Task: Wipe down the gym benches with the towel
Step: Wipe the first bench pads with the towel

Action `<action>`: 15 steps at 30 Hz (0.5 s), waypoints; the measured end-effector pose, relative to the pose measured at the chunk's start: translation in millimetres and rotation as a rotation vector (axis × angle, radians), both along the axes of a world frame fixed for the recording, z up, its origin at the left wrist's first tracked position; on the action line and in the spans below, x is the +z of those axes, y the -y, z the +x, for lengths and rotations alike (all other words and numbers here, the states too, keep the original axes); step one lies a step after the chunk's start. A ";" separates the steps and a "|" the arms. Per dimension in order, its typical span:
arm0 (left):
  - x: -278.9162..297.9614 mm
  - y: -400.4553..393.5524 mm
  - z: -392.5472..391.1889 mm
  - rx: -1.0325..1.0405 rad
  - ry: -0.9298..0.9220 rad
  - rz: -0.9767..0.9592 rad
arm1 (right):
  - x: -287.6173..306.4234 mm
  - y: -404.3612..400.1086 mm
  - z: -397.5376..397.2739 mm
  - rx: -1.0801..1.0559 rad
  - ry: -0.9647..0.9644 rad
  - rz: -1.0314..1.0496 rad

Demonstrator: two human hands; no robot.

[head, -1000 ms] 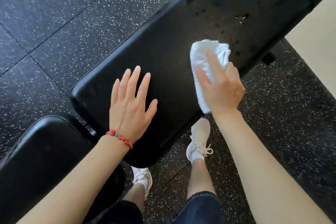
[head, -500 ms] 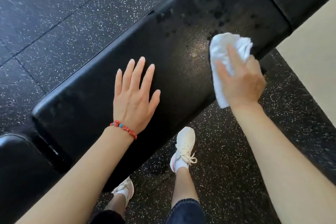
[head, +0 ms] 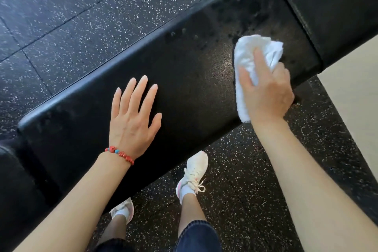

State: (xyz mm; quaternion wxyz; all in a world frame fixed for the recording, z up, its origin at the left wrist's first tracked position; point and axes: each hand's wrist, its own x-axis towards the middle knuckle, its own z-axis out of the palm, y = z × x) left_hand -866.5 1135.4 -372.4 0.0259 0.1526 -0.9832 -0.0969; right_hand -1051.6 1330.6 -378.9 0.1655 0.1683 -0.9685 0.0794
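Right hand (head: 266, 92) grips the bunched white towel (head: 251, 57), pressed on the black bench pad (head: 194, 71) near its far-right end. The pad's long axis runs lower-left to upper-right. Left hand (head: 133, 116) lies flat, fingers spread, bracing mid-pad; spotted patches sit just beyond the towel.

A black speckled rubber floor (head: 81, 16), white sneakers (head: 192, 172), a red beaded bracelet (head: 120, 154) and a pale wall (head: 356, 100).

A long black padded bench (head: 184, 80) runs diagonally, its surface mottled with dull smudges (thickest toward its far right end). A crumpled white towel (head: 248, 55) lies pressed on that end, overhanging the near edge, gripped from above.
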 end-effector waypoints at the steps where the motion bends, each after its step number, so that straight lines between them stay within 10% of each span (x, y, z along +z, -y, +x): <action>1: 0.8 -0.5 -0.2 0.008 0.005 -0.002 | -1.4 6.2 11.5 0.044 -0.015 0.009; 8: 4.6 -13.6 -17.2 0.074 -0.029 0.015 | -0.9 28.7 31.5 0.527 -0.075 0.050; 15: -1.6 -5.1 -47.6 0.122 -0.017 -0.021 | -0.9 41.4 -34.2 0.082 -0.011 0.020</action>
